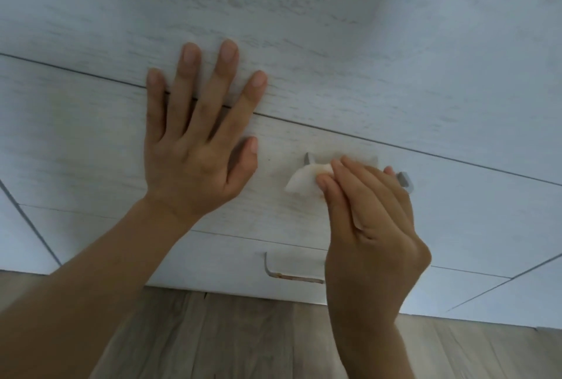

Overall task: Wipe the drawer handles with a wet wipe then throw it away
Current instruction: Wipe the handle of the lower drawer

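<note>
Fingers (pixel 334 196) of the right hand (pixel 374 226) pinch the wet wipe (pixel 304 179) on the upper drawer handle (pixel 404 181), four o'clock from the flat, spread left hand (pixel 194 147); best wrap it fully and drag end to end.

1. A single view is supplied, taken by a wide-angle camera worn on the person's head.
2. The camera is aimed forward and steeply down along a pale cabinet front (pixel 334 29), and the wooden floor (pixel 243 336) is caught along the bottom edge.
3. The scene is viewed from close range: much of the frame is filled by the left hand (pixel 194 147) and the right hand (pixel 371 226).
4. The frame is tilted, so the drawer seams are rendered sloping down to the right.
5. The wet wipe (pixel 307 179) is placed slightly right of centre.
</note>
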